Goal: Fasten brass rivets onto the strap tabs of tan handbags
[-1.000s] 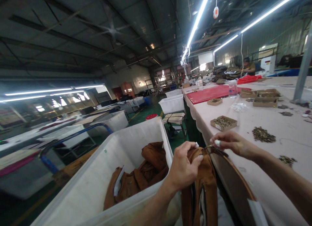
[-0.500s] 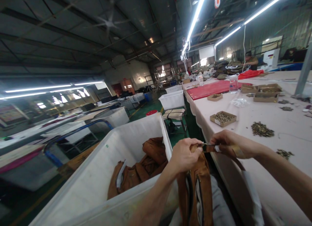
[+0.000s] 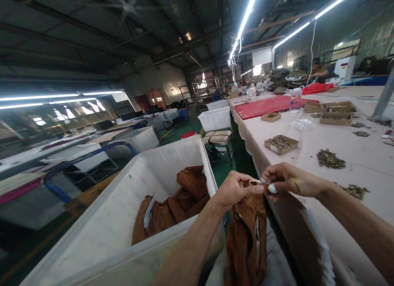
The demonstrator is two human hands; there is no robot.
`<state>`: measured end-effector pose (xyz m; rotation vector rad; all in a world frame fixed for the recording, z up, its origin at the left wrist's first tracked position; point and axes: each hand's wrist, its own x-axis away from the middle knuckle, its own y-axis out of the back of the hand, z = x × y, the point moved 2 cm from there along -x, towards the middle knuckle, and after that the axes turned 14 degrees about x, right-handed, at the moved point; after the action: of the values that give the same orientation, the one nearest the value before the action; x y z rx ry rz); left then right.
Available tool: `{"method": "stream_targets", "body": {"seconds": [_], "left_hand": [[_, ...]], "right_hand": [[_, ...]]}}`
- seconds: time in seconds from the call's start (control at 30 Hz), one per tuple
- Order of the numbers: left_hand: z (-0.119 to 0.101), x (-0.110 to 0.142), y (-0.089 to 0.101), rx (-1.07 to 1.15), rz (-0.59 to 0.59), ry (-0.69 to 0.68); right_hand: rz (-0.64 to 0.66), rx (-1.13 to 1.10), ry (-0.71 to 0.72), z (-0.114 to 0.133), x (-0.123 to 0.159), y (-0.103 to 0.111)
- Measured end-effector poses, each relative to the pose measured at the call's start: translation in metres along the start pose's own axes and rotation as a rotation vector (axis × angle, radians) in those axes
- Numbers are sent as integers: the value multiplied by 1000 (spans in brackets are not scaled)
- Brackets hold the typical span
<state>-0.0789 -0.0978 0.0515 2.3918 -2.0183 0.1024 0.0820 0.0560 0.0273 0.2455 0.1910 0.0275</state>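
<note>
Just above the front corner of the bin, my left hand [image 3: 235, 189] is closed on the top edge of a brown zippered garment [image 3: 246, 236]. The garment hangs down with two long openings, a zip along them. A light metal-looking piece shows at the pinched edge. My right hand [image 3: 287, 181] almost meets the left and pinches a narrow brown strap [image 3: 266, 189] at that edge. White tape wraps its fingertips. From under this hand a blurred band with a white side [image 3: 320, 245] curves down beside the table.
A white plastic bin [image 3: 166, 158] at left holds brown garments [image 3: 172, 212]. On the pink-covered table [image 3: 308, 162] at right are a carton of small metal parts [image 3: 281, 144], loose piles [image 3: 331, 159], and a water jug [image 3: 295, 100]. A stool [image 3: 217, 137] stands beyond the bin.
My right hand has moved in towards the left, closing the gap where the strap was stretched between them. The garment's zip openings have shifted and bowed slightly.
</note>
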Motion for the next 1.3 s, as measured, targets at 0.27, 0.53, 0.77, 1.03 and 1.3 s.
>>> {"method": "stream_targets", "body": {"seconds": [0.27,0.53,0.77,1.03,1.3], "left_hand": [[17,-4,23,204,-103,39],[39,2,25,431,-9,150],[59,-3,19,496,-132,122],[75,-10,0,471,-111,137],[92,-15,-25,366,-50,146]], "right_hand": [[64,-62,-54,5,-6,-7],[67,-193,-103,-38,-11,-9],[-306,189,-337,-46,31,51],[-855,674,-731,-71,180,109],[-943,943,-894,-104,214,103]]}}
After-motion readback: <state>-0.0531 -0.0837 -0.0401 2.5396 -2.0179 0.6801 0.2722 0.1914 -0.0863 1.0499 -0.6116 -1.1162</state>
